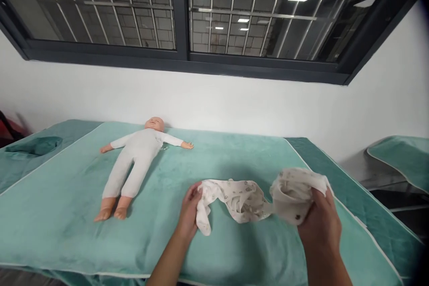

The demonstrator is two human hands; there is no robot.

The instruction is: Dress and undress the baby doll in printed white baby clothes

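A crumpled white baby garment [246, 201] with a small dark print stretches between my two hands over the green bed cover. My left hand [191, 208] is closed on its left end, where a narrow, rounded part hangs down. My right hand [321, 219] grips the bunched right end [291, 194], raised a little off the cover and slightly blurred. Whether this is one piece or two joined pieces, I cannot tell. To the left, a baby doll [140, 152] in a white suit lies on its back, arms spread, apart from both hands.
The bed [67, 214] has a pale green cover with white piping and darker side panels. A white wall [214, 103] and a dark-framed window [184, 58] with metal bars stand behind it. Another green-covered surface [402, 156] is at the right.
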